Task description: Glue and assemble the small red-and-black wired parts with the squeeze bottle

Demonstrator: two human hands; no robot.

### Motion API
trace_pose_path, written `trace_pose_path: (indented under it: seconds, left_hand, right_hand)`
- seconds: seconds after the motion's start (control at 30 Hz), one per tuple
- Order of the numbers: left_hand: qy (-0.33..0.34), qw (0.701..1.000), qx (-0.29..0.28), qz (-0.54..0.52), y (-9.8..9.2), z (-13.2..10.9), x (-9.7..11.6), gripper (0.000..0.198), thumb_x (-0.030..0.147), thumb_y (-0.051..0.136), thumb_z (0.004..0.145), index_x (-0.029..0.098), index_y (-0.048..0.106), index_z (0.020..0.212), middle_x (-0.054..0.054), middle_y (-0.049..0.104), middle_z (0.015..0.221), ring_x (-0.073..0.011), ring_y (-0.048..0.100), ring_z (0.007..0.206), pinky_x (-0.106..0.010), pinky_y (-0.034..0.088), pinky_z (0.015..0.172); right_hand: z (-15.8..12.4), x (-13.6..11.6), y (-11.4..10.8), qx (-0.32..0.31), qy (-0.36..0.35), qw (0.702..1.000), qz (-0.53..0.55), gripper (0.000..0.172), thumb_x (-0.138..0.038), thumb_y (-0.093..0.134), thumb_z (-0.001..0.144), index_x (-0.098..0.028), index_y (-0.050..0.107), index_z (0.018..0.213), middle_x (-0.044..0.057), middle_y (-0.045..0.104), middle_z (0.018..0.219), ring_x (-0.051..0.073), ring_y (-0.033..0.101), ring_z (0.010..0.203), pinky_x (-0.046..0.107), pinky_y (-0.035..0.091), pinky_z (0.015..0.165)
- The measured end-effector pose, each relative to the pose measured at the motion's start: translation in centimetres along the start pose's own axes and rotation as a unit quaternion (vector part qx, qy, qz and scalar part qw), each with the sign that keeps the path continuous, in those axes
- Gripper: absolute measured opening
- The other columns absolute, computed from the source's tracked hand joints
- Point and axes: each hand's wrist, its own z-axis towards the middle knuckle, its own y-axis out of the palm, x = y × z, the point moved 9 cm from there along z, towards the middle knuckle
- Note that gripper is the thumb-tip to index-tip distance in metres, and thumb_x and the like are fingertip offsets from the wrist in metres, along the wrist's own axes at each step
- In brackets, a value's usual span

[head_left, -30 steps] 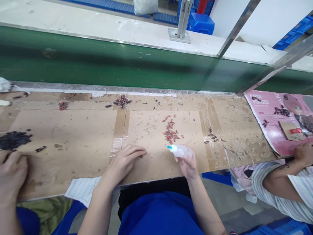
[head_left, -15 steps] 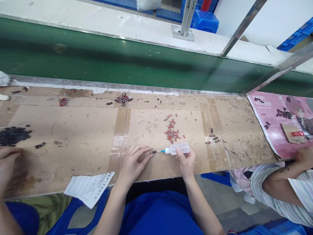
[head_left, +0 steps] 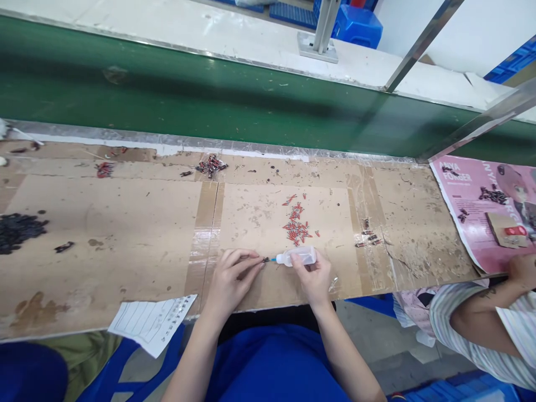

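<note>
My right hand (head_left: 313, 276) grips a small clear squeeze bottle (head_left: 296, 256) lying sideways, its blue nozzle pointing left. My left hand (head_left: 230, 277) pinches a tiny dark part (head_left: 265, 259) right at the nozzle's tip, low over the cardboard-covered bench (head_left: 146, 223). Just beyond the bottle lies a scatter of small red parts (head_left: 296, 223).
A green conveyor belt (head_left: 188, 100) runs along the far side. Dark parts are heaped at the far left (head_left: 17, 231) and in a small cluster (head_left: 211, 164) near the belt. A printed paper (head_left: 153, 321) hangs off the near edge. A co-worker's arm (head_left: 494, 312) rests by a pink sheet (head_left: 486, 209) at right.
The bottle swung from pointing up and away to lying sideways with its nozzle at my left hand's pinched part. The hand at far left has withdrawn out of view.
</note>
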Motion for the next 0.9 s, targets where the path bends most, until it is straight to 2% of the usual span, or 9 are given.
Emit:
trace_pose_path:
  seconds: [0.47, 0.9]
  left_hand:
    - [0.025, 1.0, 0.015, -0.001, -0.23, 0.03, 0.44, 0.009, 0.023, 0.065, 0.089, 0.024, 0.074, 0.087, -0.002, 0.071, 0.085, -0.0157, 0.063, 0.079, -0.031, 0.051, 0.071]
    - [0.021, 1.0, 0.011, 0.007, -0.18, 0.04, 0.37, 0.011, 0.026, 0.064, 0.09, 0.025, 0.075, 0.087, -0.002, 0.071, 0.085, -0.0163, 0.064, 0.079, -0.032, 0.052, 0.071]
  right_hand:
    - [-0.01, -0.19, -0.06, -0.003, -0.013, 0.999, -0.035, 0.029, -0.045, 0.071, 0.073, -0.017, 0.065, 0.067, 0.002, 0.064, 0.058, 0.014, 0.054, 0.052, 0.024, 0.044, 0.048]
    - [0.08, 0.11, -0.49, 0.009, -0.011, 1.0, -0.01, 0.029, -0.045, 0.072, 0.073, -0.018, 0.064, 0.067, 0.003, 0.066, 0.062, 0.016, 0.059, 0.057, 0.026, 0.049, 0.052]
